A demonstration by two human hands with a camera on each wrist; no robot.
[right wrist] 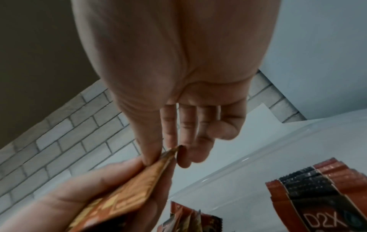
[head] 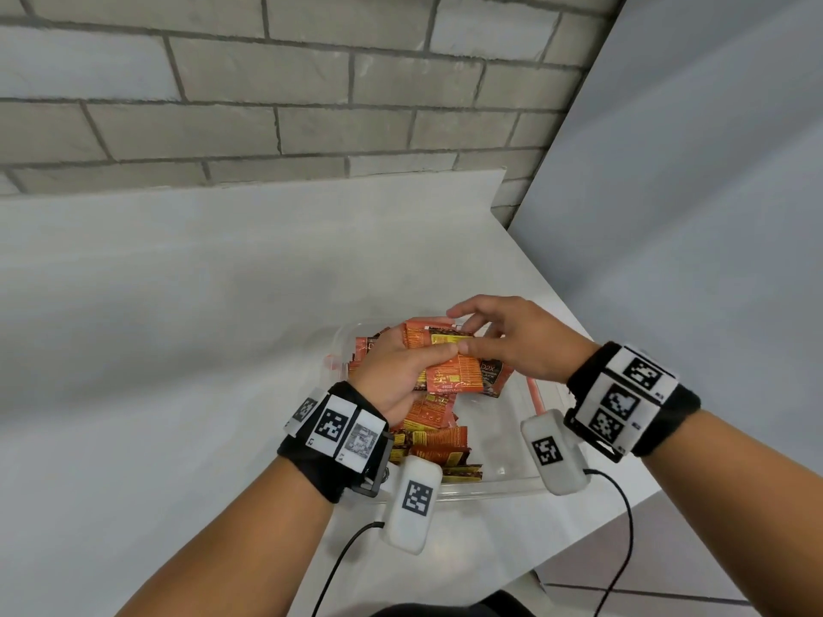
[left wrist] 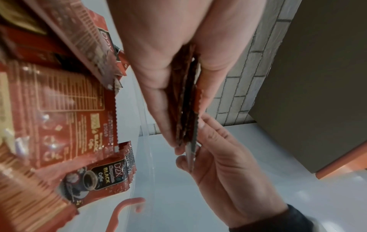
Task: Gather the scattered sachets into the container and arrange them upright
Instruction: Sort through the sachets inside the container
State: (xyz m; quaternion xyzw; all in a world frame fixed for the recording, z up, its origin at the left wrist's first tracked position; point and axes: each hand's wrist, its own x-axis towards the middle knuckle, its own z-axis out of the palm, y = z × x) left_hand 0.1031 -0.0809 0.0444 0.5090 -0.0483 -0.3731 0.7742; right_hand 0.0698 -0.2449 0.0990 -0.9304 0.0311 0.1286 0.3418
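A clear plastic container point(head: 503, 488) sits on the white counter and holds several orange-red coffee sachets point(head: 434, 438), lying mixed and leaning. Above it my left hand point(head: 401, 371) grips a small stack of sachets point(head: 450, 369) on edge between thumb and fingers. My right hand point(head: 499, 345) pinches the stack's right end with thumb and forefinger. The left wrist view shows the stack point(left wrist: 186, 94) edge-on in my left hand point(left wrist: 184, 125), with my right hand point(left wrist: 218, 157) below it. In the right wrist view my right hand point(right wrist: 164, 158) nips the stack's corner point(right wrist: 129, 196).
A grey brick wall runs along the back of the counter point(head: 178, 327), and a grey panel point(head: 690, 216) stands on the right. The counter's edge falls off at the lower right. The container has an orange clip point(left wrist: 123, 208). A row of sachets point(right wrist: 317, 188) stands against its wall.
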